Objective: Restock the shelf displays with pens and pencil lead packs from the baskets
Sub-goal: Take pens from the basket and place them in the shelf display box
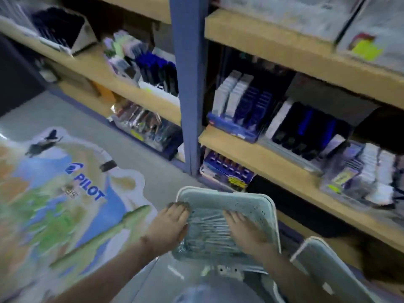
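Closest to me, a pale green plastic basket (pixel 240 204) with rounded corners and perforated walls sat low in front of the person. The left hand (pixel 172 224) gripped its left rim, fingers curled over the edge. The right hand (pixel 244 228) lay inside with fingers stretched flat over a blurred heap of slim, pale pens (pixel 209 232). Just to the right stood a second basket (pixel 323 259) of the same smooth plastic. On the grey floor (pixel 153 162) to the left lay a glossy, wavy-edged cardboard cut-out (pixel 76 193) printed PILOT. Beyond rose bare wooden shelf boards (pixel 273 158) on a blue metal upright (pixel 188 84). On the middle board, a blue display tray (pixel 236 127) held upright flat packs, white and dark blue.
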Demonstrator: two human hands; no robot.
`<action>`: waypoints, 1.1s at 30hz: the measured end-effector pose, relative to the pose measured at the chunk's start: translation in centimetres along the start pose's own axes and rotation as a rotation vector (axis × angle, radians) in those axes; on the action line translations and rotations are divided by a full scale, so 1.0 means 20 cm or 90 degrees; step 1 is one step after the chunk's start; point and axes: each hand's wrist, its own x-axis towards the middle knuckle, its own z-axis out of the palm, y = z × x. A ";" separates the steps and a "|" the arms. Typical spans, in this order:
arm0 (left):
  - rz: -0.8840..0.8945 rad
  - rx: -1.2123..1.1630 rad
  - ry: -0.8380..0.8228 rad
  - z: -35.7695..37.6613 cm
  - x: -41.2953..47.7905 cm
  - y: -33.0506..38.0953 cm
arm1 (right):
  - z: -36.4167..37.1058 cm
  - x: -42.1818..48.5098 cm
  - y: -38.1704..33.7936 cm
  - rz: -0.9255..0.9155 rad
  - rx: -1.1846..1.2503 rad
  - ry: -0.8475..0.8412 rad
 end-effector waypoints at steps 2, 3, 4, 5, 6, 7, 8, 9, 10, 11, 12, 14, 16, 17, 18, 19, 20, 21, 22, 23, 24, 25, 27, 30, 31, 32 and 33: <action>-0.011 0.011 -0.046 0.13 0.01 -0.02 | 0.16 0.13 0.03 -0.001 -0.037 -0.024; -0.015 0.010 -0.063 0.18 0.02 -0.03 | 0.22 0.19 0.04 0.000 -0.045 -0.035; -0.019 0.004 -0.069 0.23 0.02 -0.04 | 0.29 0.25 0.05 -0.001 -0.042 -0.048; -0.020 -0.009 -0.064 0.25 0.02 -0.05 | 0.33 0.29 0.06 -0.003 -0.029 -0.064; -0.016 -0.027 -0.052 0.27 0.03 -0.06 | 0.38 0.33 0.06 -0.009 -0.015 -0.080; -0.010 -0.045 -0.040 0.28 0.03 -0.06 | 0.41 0.35 0.07 -0.016 -0.002 -0.093; -0.006 -0.055 -0.031 0.28 0.03 -0.07 | 0.44 0.37 0.07 -0.020 0.005 -0.101; -0.003 -0.057 -0.024 0.28 0.03 -0.07 | 0.47 0.39 0.07 -0.022 0.003 -0.102; -0.004 -0.055 -0.021 0.29 0.03 -0.07 | 0.48 0.41 0.07 -0.020 -0.003 -0.100; -0.006 -0.049 -0.025 0.29 0.03 -0.07 | 0.49 0.42 0.07 -0.015 -0.004 -0.093; -0.009 -0.040 -0.032 0.30 0.03 -0.07 | 0.50 0.44 0.07 -0.011 -0.005 -0.084; -0.012 -0.020 -0.038 0.30 0.04 -0.06 | 0.51 0.47 0.08 -0.012 -0.001 -0.076; -0.012 -0.005 -0.029 0.30 0.08 -0.05 | 0.54 0.48 0.09 -0.004 0.004 -0.049; -0.009 0.003 -0.021 0.30 0.11 -0.05 | 0.55 0.48 0.10 0.007 0.010 -0.032; -0.004 0.012 -0.017 0.31 0.12 -0.04 | 0.57 0.47 0.10 0.021 0.014 -0.026; 0.004 0.024 -0.020 0.31 0.14 -0.04 | 0.58 0.47 0.10 0.033 0.017 -0.032; 0.011 0.036 -0.026 0.32 0.15 -0.03 | 0.59 0.46 0.10 0.040 0.020 -0.039; 0.016 0.044 -0.027 0.33 0.15 -0.03 | 0.59 0.45 0.10 0.044 0.017 -0.046; 0.018 0.048 -0.024 0.34 0.15 -0.03 | 0.59 0.45 0.09 0.040 0.007 -0.041; 0.018 0.047 -0.020 0.34 0.14 -0.03 | 0.60 0.44 0.08 0.041 0.008 -0.034; 0.016 0.047 -0.015 0.35 0.14 -0.03 | 0.60 0.44 0.07 0.044 0.018 -0.031; 0.015 0.048 -0.011 0.35 0.14 -0.03 | 0.60 0.45 0.06 0.049 0.018 -0.029; 0.017 0.053 -0.007 0.35 0.14 -0.03 | 0.60 0.46 0.05 0.066 0.030 -0.017; 0.006 0.049 -0.014 0.35 0.15 -0.03 | 0.60 0.48 0.07 0.043 0.027 -0.036; 0.005 0.049 -0.017 0.35 0.16 -0.03 | 0.59 0.48 0.08 0.039 0.042 -0.034; 0.005 0.047 -0.018 0.35 0.16 -0.03 | 0.60 0.48 0.08 0.036 0.047 -0.027; 0.003 0.043 -0.024 0.34 0.16 -0.02 | 0.60 0.48 0.08 0.032 0.059 -0.023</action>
